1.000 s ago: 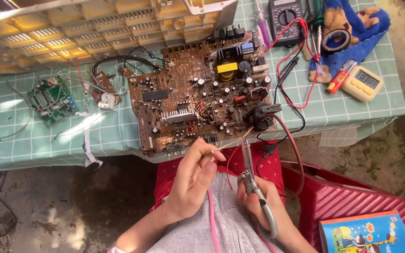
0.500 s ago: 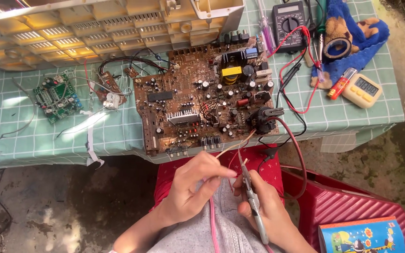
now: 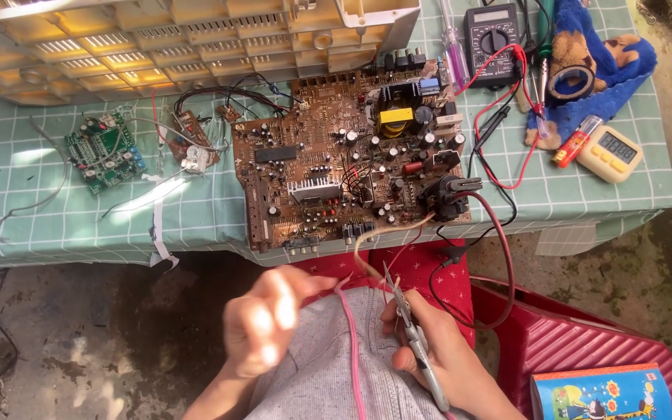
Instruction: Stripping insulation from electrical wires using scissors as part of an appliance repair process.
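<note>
At the lower centre of the frame, pliers (image 3: 418,342) are being gripped in the right hand (image 3: 437,350), their tips pointing up toward a pale wire (image 3: 371,241) that is looping down from the large brown board (image 3: 351,167). The left hand (image 3: 266,319) is being held just left of it, blurred, fingers curled with a fingertip pinched near the wire's lower end; whether the wire is actually being clasped cannot be told. The board is lying on the checked worktop (image 3: 56,210), its near edge overhanging. A small green board (image 3: 103,152) is lying at the left. A multimeter (image 3: 493,35) is being cut off by the top edge.
</note>
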